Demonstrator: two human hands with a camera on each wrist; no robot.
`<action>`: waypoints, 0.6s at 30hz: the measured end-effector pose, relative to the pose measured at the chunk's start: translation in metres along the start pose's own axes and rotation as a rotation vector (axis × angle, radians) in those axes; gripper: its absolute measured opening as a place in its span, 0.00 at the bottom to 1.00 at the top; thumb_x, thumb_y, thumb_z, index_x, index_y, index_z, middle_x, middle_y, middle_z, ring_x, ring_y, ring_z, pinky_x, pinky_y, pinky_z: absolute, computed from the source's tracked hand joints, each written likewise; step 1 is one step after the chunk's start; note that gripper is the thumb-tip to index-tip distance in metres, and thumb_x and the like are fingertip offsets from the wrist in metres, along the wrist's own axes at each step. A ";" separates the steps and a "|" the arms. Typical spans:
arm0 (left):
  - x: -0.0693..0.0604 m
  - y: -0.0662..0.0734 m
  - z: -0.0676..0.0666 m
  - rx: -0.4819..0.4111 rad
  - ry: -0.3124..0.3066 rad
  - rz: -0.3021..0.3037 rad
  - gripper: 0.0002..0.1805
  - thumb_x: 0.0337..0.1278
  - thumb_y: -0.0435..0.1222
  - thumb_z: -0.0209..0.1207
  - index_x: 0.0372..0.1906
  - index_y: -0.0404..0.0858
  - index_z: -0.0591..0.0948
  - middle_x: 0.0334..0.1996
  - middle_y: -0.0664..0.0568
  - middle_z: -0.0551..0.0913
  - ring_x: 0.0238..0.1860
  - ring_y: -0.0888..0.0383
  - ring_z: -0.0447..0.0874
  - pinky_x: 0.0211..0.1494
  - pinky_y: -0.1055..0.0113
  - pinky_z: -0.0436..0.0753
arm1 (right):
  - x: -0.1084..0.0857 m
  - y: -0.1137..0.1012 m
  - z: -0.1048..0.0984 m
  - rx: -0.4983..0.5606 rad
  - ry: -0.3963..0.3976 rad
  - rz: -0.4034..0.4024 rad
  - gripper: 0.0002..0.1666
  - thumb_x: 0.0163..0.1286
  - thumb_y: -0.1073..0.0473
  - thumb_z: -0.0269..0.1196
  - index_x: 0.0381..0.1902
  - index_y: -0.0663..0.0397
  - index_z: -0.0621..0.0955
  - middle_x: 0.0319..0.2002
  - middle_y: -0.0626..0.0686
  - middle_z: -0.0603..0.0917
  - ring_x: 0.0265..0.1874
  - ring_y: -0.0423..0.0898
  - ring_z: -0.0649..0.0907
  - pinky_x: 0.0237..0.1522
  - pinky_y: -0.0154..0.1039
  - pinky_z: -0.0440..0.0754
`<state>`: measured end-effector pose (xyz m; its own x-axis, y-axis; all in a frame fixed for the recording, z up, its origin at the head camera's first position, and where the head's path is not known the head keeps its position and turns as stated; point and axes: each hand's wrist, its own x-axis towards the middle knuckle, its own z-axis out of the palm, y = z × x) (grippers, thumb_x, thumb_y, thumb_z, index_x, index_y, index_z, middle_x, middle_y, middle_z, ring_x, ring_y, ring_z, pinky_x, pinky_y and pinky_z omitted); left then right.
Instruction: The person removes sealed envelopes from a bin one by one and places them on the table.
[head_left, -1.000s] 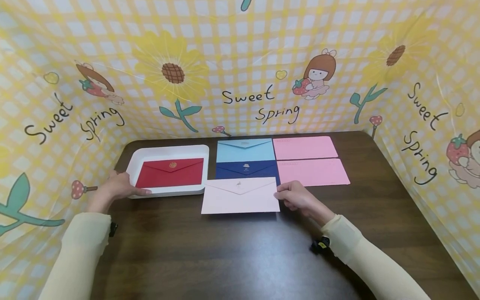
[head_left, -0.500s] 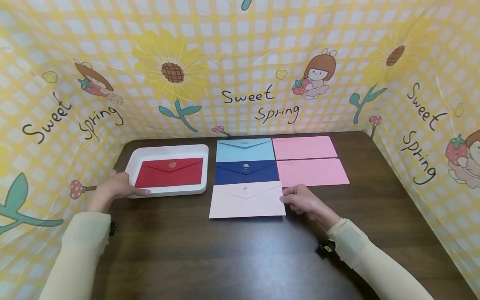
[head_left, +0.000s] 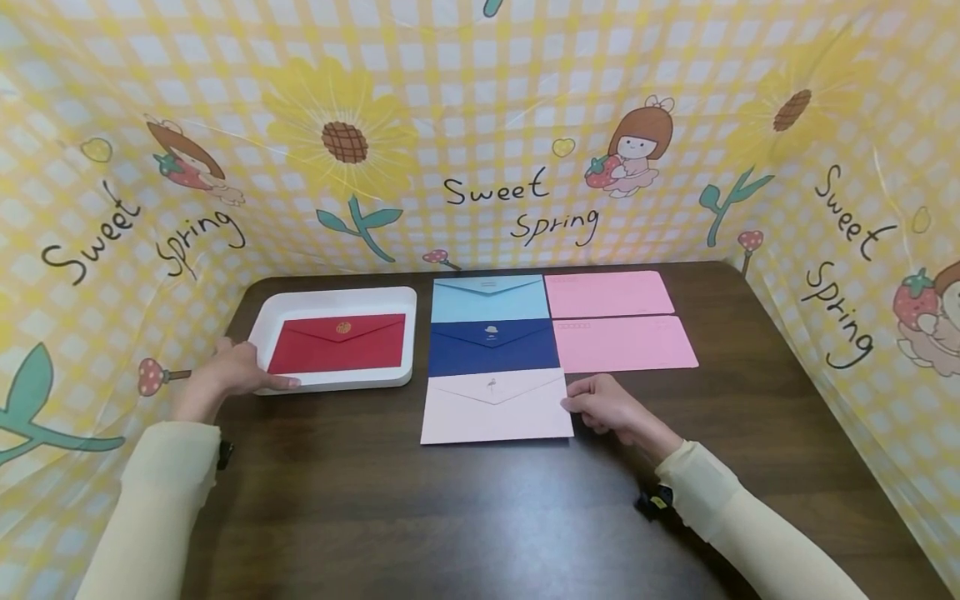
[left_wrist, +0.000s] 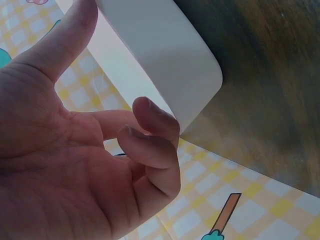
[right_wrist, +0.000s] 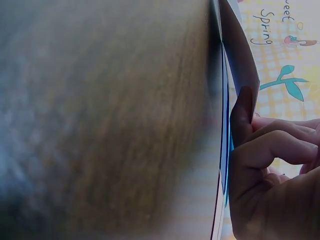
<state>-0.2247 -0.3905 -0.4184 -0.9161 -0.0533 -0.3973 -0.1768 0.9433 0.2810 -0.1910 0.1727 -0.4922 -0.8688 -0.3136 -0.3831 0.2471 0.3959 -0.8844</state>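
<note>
My right hand (head_left: 611,408) pinches the right edge of a pale pink envelope (head_left: 497,410) with a small bird-like print under its pointed flap. In the right wrist view the envelope (right_wrist: 244,55) stands off the table, its edge between thumb and fingers. The upper edge meets or slightly overlaps a navy envelope (head_left: 491,350); contact cannot be told. On the left, my left hand (head_left: 238,371) grips the near left corner of a white tray (head_left: 341,302), thumb over the front rim, other fingers bent at the outer side. Inside that tray lies a red envelope (head_left: 337,343) with a gold emblem.
A light blue envelope (head_left: 489,302) lies behind the navy one. Two bright pink envelopes, one at the back (head_left: 609,294) and one nearer (head_left: 626,344), lie to their right. A yellow checked cloth (head_left: 480,117) surrounds the dark wooden table (head_left: 420,517) on three sides.
The pale pink envelope has moved right and towards me in my right hand, baring more of the navy envelope. My left hand keeps its hold on the tray.
</note>
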 end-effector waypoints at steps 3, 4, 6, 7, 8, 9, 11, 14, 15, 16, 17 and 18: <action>0.000 0.001 -0.001 0.010 -0.003 0.003 0.54 0.51 0.55 0.77 0.56 0.08 0.67 0.49 0.19 0.62 0.55 0.26 0.59 0.54 0.35 0.75 | 0.000 0.001 0.000 0.000 -0.008 0.001 0.09 0.76 0.64 0.62 0.37 0.62 0.86 0.13 0.46 0.66 0.12 0.42 0.65 0.17 0.34 0.62; 0.000 0.001 -0.001 0.023 -0.004 0.003 0.54 0.51 0.55 0.76 0.56 0.08 0.67 0.49 0.19 0.62 0.54 0.26 0.59 0.54 0.35 0.75 | -0.001 0.002 0.000 0.000 -0.012 0.001 0.09 0.76 0.64 0.62 0.37 0.62 0.86 0.13 0.46 0.66 0.12 0.42 0.65 0.17 0.34 0.62; -0.001 0.001 -0.001 0.054 -0.008 0.000 0.53 0.53 0.56 0.75 0.54 0.08 0.68 0.49 0.18 0.62 0.54 0.26 0.60 0.54 0.34 0.76 | -0.001 0.002 0.000 -0.002 -0.017 0.001 0.09 0.76 0.64 0.62 0.37 0.62 0.86 0.13 0.46 0.66 0.12 0.42 0.65 0.17 0.34 0.62; -0.001 0.001 -0.001 0.065 -0.010 -0.001 0.53 0.53 0.56 0.75 0.54 0.08 0.68 0.49 0.18 0.62 0.54 0.26 0.60 0.54 0.34 0.76 | -0.001 0.002 0.000 -0.005 -0.018 -0.001 0.09 0.76 0.64 0.62 0.37 0.62 0.86 0.13 0.46 0.66 0.12 0.42 0.65 0.17 0.34 0.62; -0.001 0.001 -0.001 0.075 -0.011 -0.002 0.53 0.53 0.56 0.75 0.54 0.08 0.68 0.49 0.18 0.63 0.54 0.26 0.60 0.54 0.34 0.76 | -0.001 0.002 0.000 -0.007 -0.020 0.000 0.09 0.76 0.64 0.62 0.37 0.62 0.86 0.13 0.46 0.66 0.12 0.42 0.65 0.17 0.34 0.62; -0.001 0.001 -0.001 0.084 -0.011 -0.003 0.52 0.53 0.56 0.74 0.53 0.08 0.68 0.49 0.18 0.63 0.54 0.26 0.61 0.54 0.34 0.76 | -0.001 0.002 0.000 -0.010 -0.019 0.002 0.09 0.76 0.64 0.62 0.37 0.62 0.87 0.14 0.46 0.67 0.12 0.42 0.65 0.17 0.34 0.62; -0.002 0.002 -0.001 0.089 -0.013 -0.004 0.52 0.54 0.56 0.74 0.53 0.09 0.68 0.48 0.18 0.62 0.53 0.26 0.61 0.54 0.34 0.76 | -0.002 0.002 0.000 -0.020 -0.022 -0.002 0.08 0.76 0.64 0.63 0.37 0.62 0.87 0.14 0.46 0.67 0.13 0.41 0.65 0.18 0.34 0.62; -0.002 0.002 -0.002 0.079 -0.013 -0.004 0.52 0.54 0.56 0.74 0.53 0.09 0.68 0.48 0.18 0.62 0.53 0.26 0.62 0.54 0.34 0.76 | -0.002 0.001 0.000 -0.045 -0.019 -0.001 0.08 0.76 0.64 0.64 0.38 0.63 0.87 0.14 0.47 0.68 0.13 0.41 0.66 0.18 0.34 0.63; -0.003 0.003 -0.002 0.070 -0.014 -0.003 0.52 0.53 0.55 0.75 0.53 0.09 0.67 0.48 0.19 0.62 0.53 0.26 0.61 0.54 0.35 0.76 | -0.002 0.001 0.000 -0.054 -0.019 -0.002 0.08 0.75 0.63 0.64 0.38 0.63 0.87 0.14 0.47 0.68 0.13 0.41 0.67 0.18 0.34 0.63; -0.003 0.003 -0.002 0.062 -0.015 -0.003 0.52 0.53 0.55 0.75 0.54 0.09 0.67 0.48 0.19 0.61 0.53 0.26 0.61 0.54 0.35 0.76 | -0.003 0.001 0.000 -0.064 -0.020 -0.005 0.08 0.75 0.63 0.64 0.38 0.63 0.87 0.14 0.47 0.69 0.13 0.41 0.67 0.17 0.34 0.64; -0.002 0.003 -0.002 0.053 -0.015 -0.002 0.53 0.53 0.55 0.75 0.54 0.08 0.67 0.48 0.19 0.61 0.53 0.26 0.61 0.54 0.35 0.76 | -0.003 0.000 0.000 -0.073 -0.019 -0.006 0.08 0.75 0.63 0.64 0.38 0.63 0.87 0.14 0.48 0.69 0.13 0.41 0.67 0.17 0.34 0.64; -0.002 0.003 -0.002 0.043 -0.014 -0.002 0.53 0.53 0.55 0.75 0.55 0.08 0.67 0.49 0.19 0.61 0.53 0.26 0.61 0.54 0.35 0.76 | -0.003 0.000 0.000 -0.080 -0.017 -0.006 0.08 0.75 0.63 0.64 0.38 0.63 0.87 0.14 0.48 0.70 0.13 0.41 0.68 0.17 0.34 0.64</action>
<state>-0.2240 -0.3886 -0.4151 -0.9105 -0.0505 -0.4104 -0.1625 0.9564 0.2429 -0.1883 0.1742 -0.4910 -0.8624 -0.3304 -0.3834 0.2066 0.4618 -0.8626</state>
